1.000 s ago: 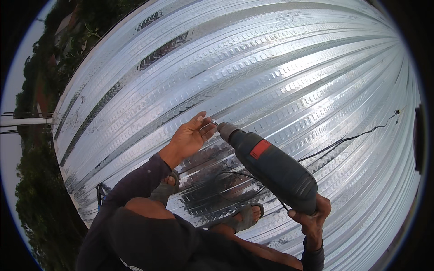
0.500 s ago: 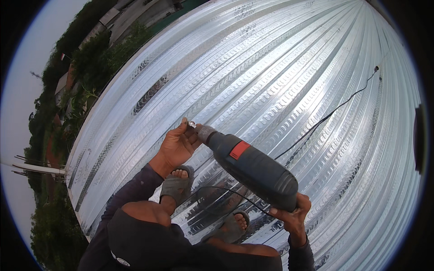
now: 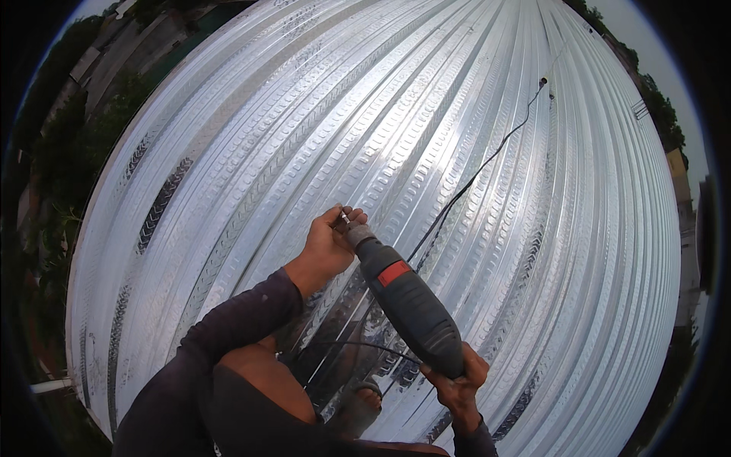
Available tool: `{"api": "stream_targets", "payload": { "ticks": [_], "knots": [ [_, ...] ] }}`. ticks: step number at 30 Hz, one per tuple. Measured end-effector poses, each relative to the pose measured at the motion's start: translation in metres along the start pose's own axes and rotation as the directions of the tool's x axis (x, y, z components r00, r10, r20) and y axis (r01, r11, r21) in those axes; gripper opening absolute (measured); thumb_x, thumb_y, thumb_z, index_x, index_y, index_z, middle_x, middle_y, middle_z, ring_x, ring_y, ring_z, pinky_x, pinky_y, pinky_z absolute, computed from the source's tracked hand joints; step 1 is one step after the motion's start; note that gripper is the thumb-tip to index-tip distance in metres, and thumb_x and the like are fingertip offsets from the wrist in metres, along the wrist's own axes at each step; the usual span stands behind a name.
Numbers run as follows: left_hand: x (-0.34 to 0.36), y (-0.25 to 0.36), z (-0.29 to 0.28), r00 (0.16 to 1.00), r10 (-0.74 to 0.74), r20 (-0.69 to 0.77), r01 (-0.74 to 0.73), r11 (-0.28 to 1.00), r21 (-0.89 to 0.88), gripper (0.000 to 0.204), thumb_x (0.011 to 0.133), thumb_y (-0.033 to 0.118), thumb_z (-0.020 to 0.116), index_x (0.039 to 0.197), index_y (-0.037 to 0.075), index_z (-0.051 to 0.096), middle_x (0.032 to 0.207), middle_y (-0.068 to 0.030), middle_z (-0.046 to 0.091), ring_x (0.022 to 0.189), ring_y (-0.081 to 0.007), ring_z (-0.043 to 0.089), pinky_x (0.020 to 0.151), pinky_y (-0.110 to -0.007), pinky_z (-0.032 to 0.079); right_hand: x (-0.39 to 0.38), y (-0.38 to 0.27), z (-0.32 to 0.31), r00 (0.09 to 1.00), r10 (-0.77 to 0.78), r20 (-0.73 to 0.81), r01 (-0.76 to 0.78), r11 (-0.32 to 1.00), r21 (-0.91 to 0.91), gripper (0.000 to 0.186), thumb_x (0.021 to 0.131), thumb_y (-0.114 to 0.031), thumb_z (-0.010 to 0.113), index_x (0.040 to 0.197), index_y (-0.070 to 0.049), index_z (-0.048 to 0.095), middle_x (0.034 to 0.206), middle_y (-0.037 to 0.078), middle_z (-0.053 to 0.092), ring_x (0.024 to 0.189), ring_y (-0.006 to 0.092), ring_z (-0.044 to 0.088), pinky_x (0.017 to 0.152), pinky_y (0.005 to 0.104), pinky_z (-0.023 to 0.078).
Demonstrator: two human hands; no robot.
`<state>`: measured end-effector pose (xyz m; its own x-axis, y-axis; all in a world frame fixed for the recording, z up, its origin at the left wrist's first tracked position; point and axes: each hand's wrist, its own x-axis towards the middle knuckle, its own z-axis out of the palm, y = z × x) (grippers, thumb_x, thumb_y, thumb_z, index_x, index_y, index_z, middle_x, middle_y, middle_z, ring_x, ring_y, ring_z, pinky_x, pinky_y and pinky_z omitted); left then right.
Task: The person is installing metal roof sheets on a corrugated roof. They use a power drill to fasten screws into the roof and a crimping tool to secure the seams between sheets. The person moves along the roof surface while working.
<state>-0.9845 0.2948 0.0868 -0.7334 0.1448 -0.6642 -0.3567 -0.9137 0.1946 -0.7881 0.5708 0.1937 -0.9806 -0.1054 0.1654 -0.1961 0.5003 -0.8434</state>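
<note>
On top of a wide corrugated metal roof [image 3: 472,137], a person crouches and works with both bare hands. The right hand [image 3: 457,377] is closed around the rear handle of an electric drill [image 3: 407,301], which has a dark grey body with a red patch near its front. The drill lies slanted in the middle of the view, its back end low at the right hand and its nose pointing up and to the left. The left hand [image 3: 329,247] is at the nose of the drill, with the fingers pinched together around the metal chuck [image 3: 356,233] and the small tip that sticks out of it. A thin black cable [image 3: 487,164] runs from the drill area up over the ribs of the roof toward the far upper right. Below the drill, between the two arms, a foot in a sandal [image 3: 358,407] stands on the shiny sheets. The left arm wears a dark long sleeve [image 3: 228,327]. Trees and buildings show at the left rim, past the edge of the roof.
</note>
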Motion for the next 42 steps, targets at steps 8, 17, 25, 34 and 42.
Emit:
{"api": "stream_targets", "payload": {
  "ticks": [8, 17, 25, 34, 42],
  "knots": [
    [0.057, 0.031, -0.005, 0.991, -0.096, -0.089, 0.069, 0.960, -0.270, 0.021, 0.107, 0.026, 0.046, 0.106, 0.007, 0.055, 0.104, -0.0117, 0.066, 0.092, -0.0259, 0.067, 0.086, -0.044, 0.056, 0.088, -0.039, 0.033, 0.990, 0.012, 0.137, 0.023, 0.969, -0.245, 0.048, 0.069, -0.013, 0.090, 0.108, 0.003, 0.066, 0.089, 0.016, 0.072, 0.074, 0.0294, 0.072, 0.068, 0.0355, 0.057],
    [0.108, 0.085, -0.054, 0.978, -0.144, -0.149, 0.035, 0.823, -0.567, 0.027, 0.108, 0.029, 0.041, 0.113, 0.006, 0.054, 0.105, -0.0142, 0.067, 0.092, -0.0301, 0.065, 0.084, -0.047, 0.055, 0.217, -0.064, 0.093, 0.892, 0.111, 0.437, 0.056, 0.934, -0.352, 0.053, 0.068, -0.015, 0.090, 0.112, 0.002, 0.065, 0.092, 0.017, 0.072, 0.079, 0.0290, 0.072, 0.070, 0.0361, 0.057],
    [0.142, 0.097, -0.063, 0.990, -0.110, -0.085, 0.032, 0.775, -0.631, 0.028, 0.108, 0.026, 0.041, 0.111, 0.004, 0.057, 0.109, -0.0153, 0.065, 0.096, -0.0295, 0.064, 0.088, -0.049, 0.054, 0.287, -0.064, 0.121, 0.837, 0.146, 0.527, 0.070, 0.927, -0.369, 0.054, 0.070, -0.017, 0.089, 0.113, 0.003, 0.064, 0.093, 0.018, 0.072, 0.080, 0.0312, 0.072, 0.072, 0.0371, 0.057],
    [0.164, 0.079, -0.069, 0.977, -0.079, -0.199, -0.058, 0.797, -0.601, 0.026, 0.108, 0.025, 0.046, 0.110, 0.003, 0.059, 0.100, -0.0111, 0.067, 0.091, -0.0248, 0.065, 0.090, -0.041, 0.054, 0.318, -0.060, 0.129, 0.806, 0.187, 0.561, 0.062, 0.917, -0.395, 0.055, 0.070, -0.016, 0.088, 0.114, 0.004, 0.063, 0.093, 0.019, 0.071, 0.078, 0.0316, 0.072, 0.069, 0.0380, 0.056],
    [0.167, 0.077, -0.076, 0.971, -0.054, -0.231, -0.082, 0.838, -0.539, 0.031, 0.109, 0.031, 0.045, 0.104, 0.004, 0.060, 0.095, -0.0100, 0.067, 0.087, -0.0244, 0.065, 0.087, -0.042, 0.054, 0.331, -0.059, 0.140, 0.780, 0.150, 0.608, 0.117, 0.919, -0.376, 0.052, 0.072, -0.014, 0.087, 0.115, 0.005, 0.063, 0.094, 0.020, 0.071, 0.078, 0.0310, 0.072, 0.069, 0.0381, 0.056]
  ]
}}
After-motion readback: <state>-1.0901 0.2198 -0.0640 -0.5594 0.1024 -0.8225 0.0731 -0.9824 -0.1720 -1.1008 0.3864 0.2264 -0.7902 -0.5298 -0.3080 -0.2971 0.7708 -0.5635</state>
